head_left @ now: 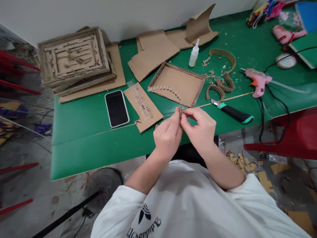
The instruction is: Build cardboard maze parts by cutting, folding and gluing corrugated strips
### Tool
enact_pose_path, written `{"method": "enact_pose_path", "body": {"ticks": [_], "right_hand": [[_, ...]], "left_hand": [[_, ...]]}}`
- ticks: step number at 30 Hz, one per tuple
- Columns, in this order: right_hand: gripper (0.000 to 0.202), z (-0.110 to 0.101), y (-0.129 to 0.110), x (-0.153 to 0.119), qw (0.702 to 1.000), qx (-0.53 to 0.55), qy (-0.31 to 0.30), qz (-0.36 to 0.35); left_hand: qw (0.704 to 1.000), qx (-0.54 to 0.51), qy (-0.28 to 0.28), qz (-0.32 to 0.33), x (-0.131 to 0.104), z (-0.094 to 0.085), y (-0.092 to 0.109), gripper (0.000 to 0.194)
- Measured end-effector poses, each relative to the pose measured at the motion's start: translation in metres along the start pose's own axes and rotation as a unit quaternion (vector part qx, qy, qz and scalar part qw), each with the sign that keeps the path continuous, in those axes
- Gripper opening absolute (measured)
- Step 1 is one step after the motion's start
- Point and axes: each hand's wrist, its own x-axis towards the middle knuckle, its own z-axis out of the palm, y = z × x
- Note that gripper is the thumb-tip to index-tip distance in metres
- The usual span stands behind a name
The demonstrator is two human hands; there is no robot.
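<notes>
Between my left hand (168, 133) and my right hand (199, 126) is the near end of a corrugated cardboard strip (170, 89). My left fingers are pressed together along it, and my right thumb and forefinger pinch it from the other side. The strip curves away over a shallow cardboard tray (182, 77), whose raised edges are lined with corrugated strips. Whether the strip's far end is joined to the tray's left corner I cannot tell. Right of the tray lie curled cardboard strips (215, 92) and a utility knife (234, 112) with a black and teal handle.
A phone (117, 109) and a clear ruler (141, 100) on a cardboard piece lie left. Stacked cardboard trays (74, 59) stand at the back left. Behind the tray are a white glue bottle (194, 54) and cardboard sheets (156, 49). A pink glue gun (259, 81) with a cable lies right.
</notes>
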Motion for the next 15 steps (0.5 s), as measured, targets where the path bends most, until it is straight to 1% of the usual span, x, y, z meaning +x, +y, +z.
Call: {"method": "enact_pose_path", "body": {"ticks": [5, 7, 8, 10, 12, 15], "right_hand": [[0.008, 0.0039, 0.0012, 0.0001, 0.999, 0.008, 0.007, 0.032], [0.008, 0.0041, 0.0015, 0.0008, 0.998, 0.019, 0.000, 0.052], [0.008, 0.0038, 0.0014, 0.0014, 0.998, 0.026, -0.006, 0.065], [0.007, 0.0026, 0.0011, 0.0028, 0.995, 0.042, -0.017, 0.089], [0.007, 0.0010, 0.0010, 0.0043, 0.992, 0.062, -0.024, 0.109], [0.005, -0.0012, 0.0027, 0.0063, 0.985, 0.094, -0.034, 0.140]], "left_hand": [[0.999, 0.016, 0.011, 0.039, 0.0003, 0.0010, -0.0014, 0.031], [0.999, 0.010, 0.012, 0.040, 0.0003, 0.0012, -0.0014, 0.031], [0.999, 0.001, 0.008, 0.030, 0.0002, 0.0011, -0.0011, 0.031], [1.000, -0.029, -0.002, -0.011, 0.0004, 0.0006, 0.0001, 0.030], [0.995, -0.070, -0.014, -0.073, 0.0010, -0.0003, 0.0018, 0.028], [0.974, -0.157, -0.025, -0.160, 0.0032, -0.0011, 0.0046, 0.027]]}}
